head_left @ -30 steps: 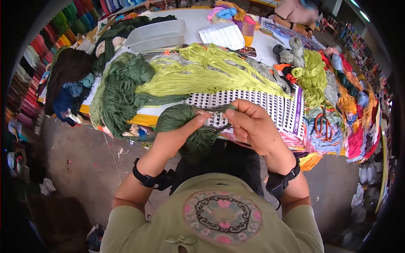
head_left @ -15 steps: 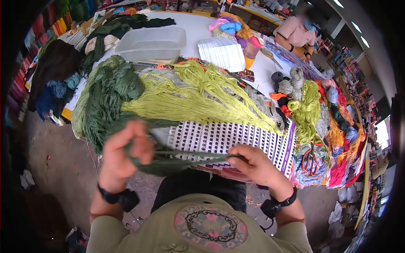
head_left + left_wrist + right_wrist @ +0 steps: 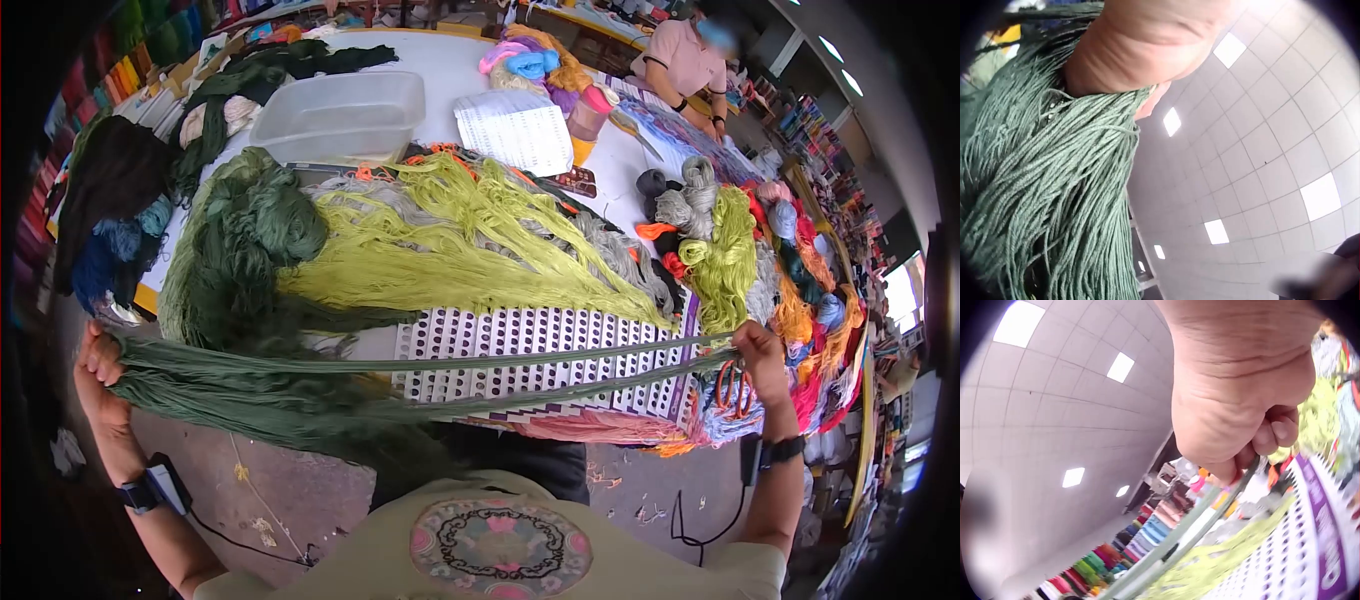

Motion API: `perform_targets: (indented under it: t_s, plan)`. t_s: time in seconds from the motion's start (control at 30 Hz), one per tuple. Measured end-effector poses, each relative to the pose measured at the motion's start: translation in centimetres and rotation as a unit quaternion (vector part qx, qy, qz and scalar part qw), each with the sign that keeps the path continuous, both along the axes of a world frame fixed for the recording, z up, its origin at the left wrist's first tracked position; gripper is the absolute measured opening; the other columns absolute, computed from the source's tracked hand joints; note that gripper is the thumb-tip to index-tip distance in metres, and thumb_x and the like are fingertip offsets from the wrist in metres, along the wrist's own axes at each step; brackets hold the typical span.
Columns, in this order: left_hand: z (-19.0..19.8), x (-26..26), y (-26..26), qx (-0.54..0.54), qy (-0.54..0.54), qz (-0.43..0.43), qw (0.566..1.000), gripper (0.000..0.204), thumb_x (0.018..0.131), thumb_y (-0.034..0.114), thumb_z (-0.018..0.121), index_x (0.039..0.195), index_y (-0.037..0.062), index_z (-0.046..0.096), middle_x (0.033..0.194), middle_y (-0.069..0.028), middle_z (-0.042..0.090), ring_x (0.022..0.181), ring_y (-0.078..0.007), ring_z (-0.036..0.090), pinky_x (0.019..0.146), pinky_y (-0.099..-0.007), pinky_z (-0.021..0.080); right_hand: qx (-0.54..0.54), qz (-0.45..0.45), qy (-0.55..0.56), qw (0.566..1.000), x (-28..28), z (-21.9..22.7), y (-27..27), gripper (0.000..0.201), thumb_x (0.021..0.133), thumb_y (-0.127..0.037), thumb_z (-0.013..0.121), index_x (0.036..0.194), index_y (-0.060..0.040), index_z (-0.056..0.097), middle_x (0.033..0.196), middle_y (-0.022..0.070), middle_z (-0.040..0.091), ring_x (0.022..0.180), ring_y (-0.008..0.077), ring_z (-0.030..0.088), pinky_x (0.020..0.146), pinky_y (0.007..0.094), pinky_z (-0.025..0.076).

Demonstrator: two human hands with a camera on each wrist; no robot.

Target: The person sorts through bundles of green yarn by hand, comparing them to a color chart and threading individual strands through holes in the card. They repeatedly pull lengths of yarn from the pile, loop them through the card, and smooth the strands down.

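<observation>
Left hand (image 3: 100,375): beyond the surface's (image 3: 440,55) near left corner; grip clamped on the gathered end of the green thread skein (image 3: 250,395), fingers curled round it; in the left wrist view the strands fan out beside the hand.
Dark yarn (image 3: 115,175): draped over the left edge, with blue yarn (image 3: 115,245) below it.
Stretched skein: drawn out from hand to hand along the near edge; broad, loose and partly blurred at its left, narrowing to two separate bands at its right.
Green yarn heap (image 3: 270,225): on the left part of the surface, against the lime thread (image 3: 420,280).
Clear plastic tray (image 3: 340,110): toward the far left corner.
Lime thread: spread across the middle over grey yarn (image 3: 612,245).
Printed sheet (image 3: 515,130): toward the far edge, just beside a pink-lidded container (image 3: 592,110).
Perforated card (image 3: 540,345): along the near edge, partly crossed by the skein's bands.
Red-handled scissors (image 3: 733,390): at the near right corner.
Right hand (image 3: 763,360): above that corner; grip clamped on the skein's other end, fingers curled in the right wrist view.
</observation>
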State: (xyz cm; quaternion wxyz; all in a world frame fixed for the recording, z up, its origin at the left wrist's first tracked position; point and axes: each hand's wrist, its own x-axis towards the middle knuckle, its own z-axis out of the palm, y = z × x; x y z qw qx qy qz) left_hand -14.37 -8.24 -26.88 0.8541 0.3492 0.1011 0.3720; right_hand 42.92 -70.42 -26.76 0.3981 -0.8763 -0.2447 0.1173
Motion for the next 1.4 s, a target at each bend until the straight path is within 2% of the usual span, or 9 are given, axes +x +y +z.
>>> perform_targets:
  t_s: [0.23,0.43,0.6,0.73,1.1,1.13,1.17,1.27,1.4]
  plan:
    - [-1.2,-13.7,9.3,0.123,-0.053,0.108,0.985,0.026,0.101,0.014,0.035,0.103,-0.0021,0.055,0.059,0.0059,0.028,0.047,-0.0033,0.025,0.042,-0.0194,0.021,-0.157,-0.295,-0.345,0.877,10.5,2.5,-11.9,0.017,0.087,-0.015,0.054,0.081,-0.0014,0.062,0.068,0.0109,0.061,0.064,0.0185,0.057,0.059,0.0347,0.044]
    - [-0.9,11.4,-12.3,-0.085,-0.079,0.043,0.992,0.056,0.099,0.026,0.042,0.148,0.0165,0.017,0.151,-0.0177,0.022,0.061,-0.0017,0.043,0.041,-0.0119,0.031,-0.097,0.032,-0.194,0.976,-3.4,2.2,10.2,0.015,0.086,-0.007,0.048,0.089,0.0004,0.061,0.082,0.0161,0.063,0.076,0.0267,0.061,0.071,0.0347,0.046]
    - [-4.4,24.4,-20.3,0.099,0.086,-0.196,0.972,0.044,0.086,0.013,0.056,0.128,0.0025,0.052,0.129,-0.0144,0.054,0.107,-0.0115,0.056,0.056,-0.0166,0.038,-0.04,0.394,-0.13,0.909,-15.7,-1.5,24.0,0.011,0.089,-0.015,0.051,0.096,-0.0069,0.054,0.087,0.0163,0.061,0.084,0.0377,0.059,0.069,0.0467,0.047]
    - [-5.3,27.3,-22.4,0.324,0.197,-0.247,0.892,0.037,0.092,0.021,0.058,0.123,0.0029,0.056,0.086,0.001,0.061,0.072,-0.0069,0.054,0.06,-0.0205,0.042,0.036,0.37,-0.114,0.921,-17.3,-0.8,26.2,0.009,0.088,-0.015,0.057,0.092,-0.0073,0.057,0.077,0.0142,0.06,0.071,0.0349,0.06,0.061,0.042,0.047]
    - [-7.1,27.9,-22.0,0.108,0.249,-0.397,0.877,0.024,0.094,0.027,0.056,0.099,0.0045,0.062,0.072,0.002,0.057,0.057,-0.0039,0.047,0.049,-0.0187,0.034,0.112,0.369,-0.397,0.833,-14.2,-3.6,25.4,0.005,0.091,-0.011,0.053,0.095,-0.009,0.055,0.094,0.0076,0.061,0.081,0.0247,0.062,0.058,0.0364,0.047]
    - [-7.4,28.0,-22.1,0.062,0.226,-0.422,0.876,0.024,0.093,0.025,0.056,0.103,0.0038,0.061,0.069,0.001,0.056,0.054,-0.0042,0.045,0.045,-0.0181,0.03,0.244,0.358,-0.04,0.9,-15.4,-4.5,25.6,0.007,0.093,-0.012,0.052,0.098,-0.0078,0.053,0.092,0.0085,0.061,0.076,0.0224,0.061,0.058,0.0341,0.047]
    - [-7.2,27.7,-22.3,0.082,0.257,-0.416,0.868,0.025,0.094,0.026,0.055,0.101,0.0025,0.061,0.074,0.0004,0.058,0.057,-0.0062,0.048,0.045,-0.0187,0.031,0.339,0.293,0.326,0.832,-16.3,-5.1,25.7,0.01,0.094,-0.013,0.051,0.102,-0.0067,0.051,0.089,0.0094,0.061,0.072,0.0202,0.06,0.058,0.0318,0.048]
    - [-6.5,25.4,-19.3,0.191,0.266,-0.202,0.923,0.028,0.095,0.028,0.053,0.104,0.0019,0.06,0.08,-0.0007,0.06,0.061,-0.0055,0.049,0.045,-0.0171,0.031,0.388,0.192,0.392,0.812,-14.6,-2.6,23.0,0.016,0.097,-0.017,0.048,0.107,-0.0051,0.048,0.086,0.0097,0.061,0.065,0.0163,0.058,0.059,0.0285,0.049]
    - [-4.6,19.1,-10.4,0.021,0.044,0.007,0.999,0.04,0.097,0.029,0.049,0.128,0.0037,0.047,0.109,-0.0078,0.06,0.062,-0.0001,0.043,0.04,-0.0109,0.028,0.468,0.005,0.031,0.883,-4.9,1.7,17.1,0.018,0.098,-0.02,0.046,0.1,-0.0042,0.053,0.066,-0.0036,0.044,0.047,0.0024,0.033,0.042,0.0179,0.026]
